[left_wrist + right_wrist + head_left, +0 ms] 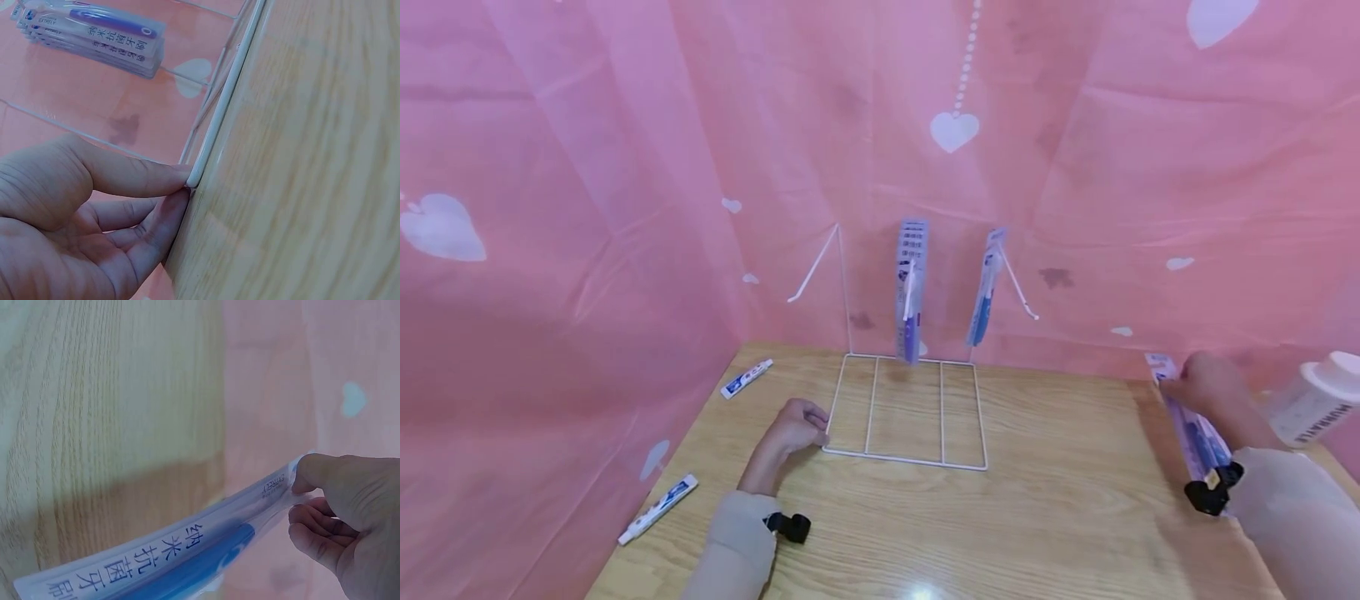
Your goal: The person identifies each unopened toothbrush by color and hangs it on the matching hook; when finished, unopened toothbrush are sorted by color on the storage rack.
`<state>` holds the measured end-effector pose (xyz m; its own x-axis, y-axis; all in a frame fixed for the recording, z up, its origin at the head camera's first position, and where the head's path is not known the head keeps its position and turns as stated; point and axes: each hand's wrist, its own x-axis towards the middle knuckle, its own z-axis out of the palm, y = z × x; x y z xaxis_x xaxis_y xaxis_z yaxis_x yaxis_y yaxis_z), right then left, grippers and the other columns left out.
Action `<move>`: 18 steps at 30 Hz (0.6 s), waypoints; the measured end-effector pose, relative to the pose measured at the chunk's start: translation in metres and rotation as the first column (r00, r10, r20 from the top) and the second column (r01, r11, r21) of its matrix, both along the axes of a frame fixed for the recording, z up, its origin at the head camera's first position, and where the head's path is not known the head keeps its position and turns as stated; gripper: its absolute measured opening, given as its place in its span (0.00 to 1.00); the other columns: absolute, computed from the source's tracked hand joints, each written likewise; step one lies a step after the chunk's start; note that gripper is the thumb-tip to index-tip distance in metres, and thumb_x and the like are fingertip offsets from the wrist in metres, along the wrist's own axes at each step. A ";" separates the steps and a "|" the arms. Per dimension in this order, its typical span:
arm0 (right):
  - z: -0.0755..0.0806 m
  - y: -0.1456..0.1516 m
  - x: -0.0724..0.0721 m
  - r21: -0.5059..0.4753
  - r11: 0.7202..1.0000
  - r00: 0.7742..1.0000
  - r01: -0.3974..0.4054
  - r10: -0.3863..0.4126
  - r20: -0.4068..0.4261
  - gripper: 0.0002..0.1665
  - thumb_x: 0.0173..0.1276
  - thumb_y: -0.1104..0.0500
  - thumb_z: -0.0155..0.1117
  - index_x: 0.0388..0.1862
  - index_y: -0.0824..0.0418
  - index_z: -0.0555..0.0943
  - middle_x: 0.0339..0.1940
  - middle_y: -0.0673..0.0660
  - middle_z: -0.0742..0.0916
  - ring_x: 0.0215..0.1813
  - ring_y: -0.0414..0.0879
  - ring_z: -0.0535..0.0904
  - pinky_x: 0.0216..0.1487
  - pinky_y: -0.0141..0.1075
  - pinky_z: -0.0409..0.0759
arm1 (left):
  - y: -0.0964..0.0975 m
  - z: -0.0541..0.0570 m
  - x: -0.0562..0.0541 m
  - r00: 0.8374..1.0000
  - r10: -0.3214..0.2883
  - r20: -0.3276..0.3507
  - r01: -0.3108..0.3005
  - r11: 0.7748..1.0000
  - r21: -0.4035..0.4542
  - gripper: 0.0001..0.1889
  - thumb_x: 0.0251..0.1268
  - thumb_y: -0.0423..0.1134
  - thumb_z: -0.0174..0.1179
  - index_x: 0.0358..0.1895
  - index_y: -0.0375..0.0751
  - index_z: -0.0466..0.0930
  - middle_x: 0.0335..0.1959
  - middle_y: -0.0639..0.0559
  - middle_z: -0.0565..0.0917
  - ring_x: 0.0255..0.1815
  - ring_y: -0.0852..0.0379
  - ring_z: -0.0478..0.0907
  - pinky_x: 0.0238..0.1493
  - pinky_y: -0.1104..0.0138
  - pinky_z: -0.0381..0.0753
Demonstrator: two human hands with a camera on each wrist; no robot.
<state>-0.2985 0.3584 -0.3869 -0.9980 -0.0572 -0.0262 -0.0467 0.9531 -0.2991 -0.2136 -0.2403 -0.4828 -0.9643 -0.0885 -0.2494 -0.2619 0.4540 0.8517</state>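
Pink curtain (pixel 625 167), left hand (pixel 799 425) pinching wire rack (pixel 906 459), right hand (pixel 1212 385) outstretched, pinching packaged toothbrush (pixel 172 547)

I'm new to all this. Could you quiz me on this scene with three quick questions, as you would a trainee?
1. In the head view, which of the three hooks on the white wire rack is bare: A) left, B) middle, C) right?
2. What does the right hand grip?
3. How many toothpaste tubes lie on the wooden table?

Key: 1. A. 2. A packaged toothbrush with a blue handle. 3. Two.
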 end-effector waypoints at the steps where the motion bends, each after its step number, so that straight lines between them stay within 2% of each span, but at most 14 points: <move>1: 0.002 -0.002 0.001 -0.001 1.000 1.000 -0.006 0.006 0.001 0.19 0.62 0.56 0.63 0.23 0.72 0.77 0.16 0.57 0.80 0.19 0.49 0.76 0.21 0.41 0.76 | 0.000 0.000 0.000 1.000 0.004 0.001 -0.004 1.000 0.001 0.18 0.45 0.21 0.69 0.43 0.32 0.81 0.36 0.44 0.80 0.37 0.49 0.77 0.42 0.61 0.79; 4: 0.010 -0.010 0.005 -0.003 0.999 0.999 -0.040 0.040 -0.029 0.19 0.63 0.56 0.62 0.22 0.71 0.78 0.15 0.55 0.79 0.18 0.48 0.76 0.20 0.40 0.76 | 0.000 0.000 0.001 1.000 0.006 -0.003 -0.006 1.000 -0.001 0.17 0.45 0.21 0.69 0.42 0.31 0.80 0.35 0.44 0.80 0.37 0.49 0.77 0.41 0.62 0.79; 7: 0.018 -0.022 0.012 -0.025 0.999 0.998 -0.037 0.036 -0.055 0.18 0.64 0.56 0.61 0.24 0.71 0.79 0.16 0.55 0.79 0.19 0.48 0.75 0.20 0.40 0.75 | 0.000 0.000 0.002 1.000 0.007 -0.004 -0.007 1.000 -0.004 0.17 0.45 0.21 0.69 0.42 0.32 0.80 0.35 0.44 0.79 0.37 0.49 0.77 0.40 0.62 0.79; 10: 0.026 -0.036 0.020 -0.037 0.998 0.989 -0.042 0.036 -0.145 0.17 0.64 0.57 0.61 0.24 0.71 0.77 0.17 0.55 0.77 0.19 0.48 0.73 0.19 0.39 0.71 | 0.000 0.000 0.002 1.000 0.005 -0.004 -0.005 1.000 -0.005 0.17 0.45 0.21 0.69 0.42 0.31 0.81 0.35 0.44 0.79 0.37 0.49 0.77 0.41 0.62 0.79; 13: 0.034 -0.053 0.031 -0.055 0.997 0.967 -0.052 0.036 -0.252 0.15 0.65 0.58 0.59 0.26 0.70 0.76 0.17 0.55 0.77 0.18 0.47 0.72 0.17 0.38 0.69 | 0.000 0.000 0.002 1.000 0.002 -0.009 -0.002 1.000 -0.006 0.17 0.45 0.21 0.69 0.42 0.31 0.81 0.35 0.44 0.80 0.37 0.49 0.77 0.41 0.62 0.79; 18: 0.056 -0.088 0.054 -0.083 0.993 0.927 -0.084 0.047 -0.373 0.14 0.66 0.60 0.61 0.32 0.73 0.78 0.19 0.60 0.80 0.16 0.47 0.73 0.13 0.36 0.70 | 0.002 0.001 0.002 1.000 0.001 -0.004 -0.001 1.000 -0.005 0.17 0.45 0.21 0.69 0.42 0.31 0.80 0.35 0.44 0.79 0.37 0.49 0.77 0.41 0.62 0.79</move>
